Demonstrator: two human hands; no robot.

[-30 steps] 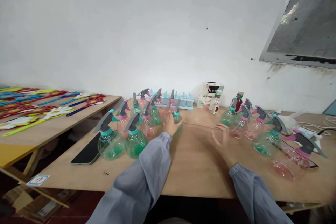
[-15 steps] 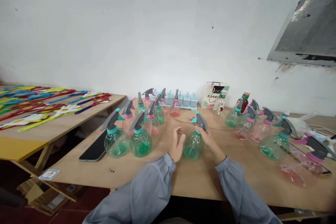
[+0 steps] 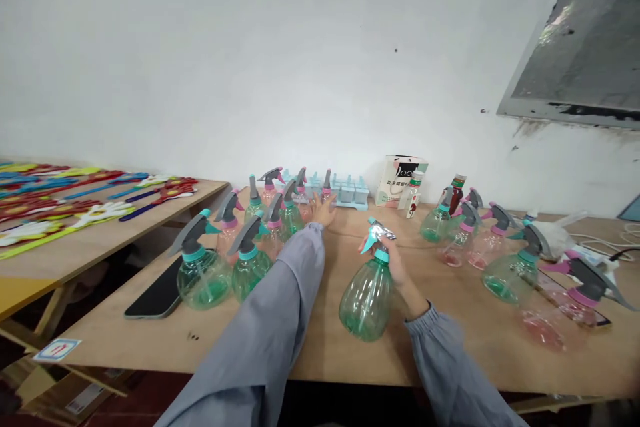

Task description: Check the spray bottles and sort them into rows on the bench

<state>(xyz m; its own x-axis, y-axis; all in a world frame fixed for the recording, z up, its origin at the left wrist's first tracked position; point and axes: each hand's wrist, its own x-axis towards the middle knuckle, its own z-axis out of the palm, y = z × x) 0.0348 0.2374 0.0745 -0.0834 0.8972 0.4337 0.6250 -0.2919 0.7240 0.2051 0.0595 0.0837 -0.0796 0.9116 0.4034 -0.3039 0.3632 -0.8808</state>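
Observation:
My right hand [image 3: 395, 260] is wrapped round the grey and turquoise spray head of a green spray bottle [image 3: 367, 300]. That bottle leans, its nozzle pointing up and left and its round base toward me. Far across the table, my left hand [image 3: 323, 211] reaches with fingers spread at a pink spray bottle [image 3: 327, 183]. The hand hides most of that bottle's body, so firm contact cannot be made out. Left of my forearm stand several more spray bottles, among them a green one [image 3: 204, 280] with a little green liquid inside.
More green and pink spray bottles [image 3: 510, 273] stand at the right. A black phone [image 3: 157, 290] lies at the left. Along the wall are a light-blue rack [image 3: 353, 197], a printed box [image 3: 397, 180] and small bottles. Colourful hand-shaped toys [image 3: 95, 213] cover the left table.
My left hand has moved from beside the green bottle to the back pink bottle. My right hand has lifted and tilted the green bottle. The view has shifted slightly.

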